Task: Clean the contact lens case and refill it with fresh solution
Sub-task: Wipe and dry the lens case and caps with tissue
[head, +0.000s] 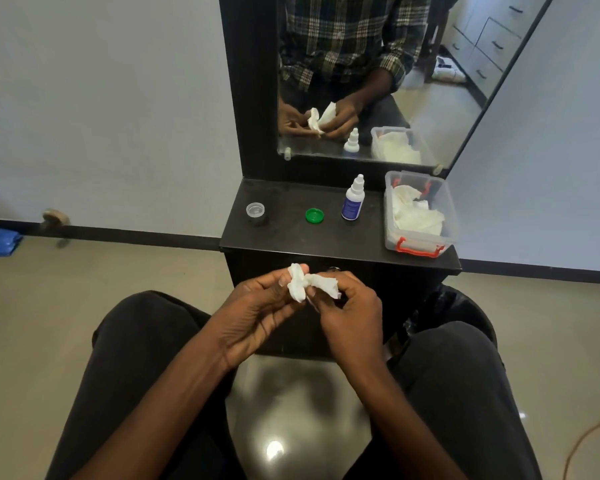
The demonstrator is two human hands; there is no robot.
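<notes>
I sit in front of the dark counter (291, 237). My left hand (257, 313) and my right hand (350, 313) are close together, just in front of the counter. Both pinch a white tissue (309, 285). The tissue is crumpled and twisted in the middle. My left fingers curl around one end and my right fingers curl around the other end. If a piece of the lens case is inside the tissue, I cannot see it.

On the counter, at its left side, sits a small clear cup (256, 212) of the lens case. It is round and see-through, and its open side faces up. Near the middle of the counter lies a round green cap (315, 215), flat and bright. Just right of the cap stands a little white solution bottle (353, 199) with a blue label, upright, its tip on. At the right end of the counter is a clear box (420, 249) with red clips and white tissues inside.
</notes>
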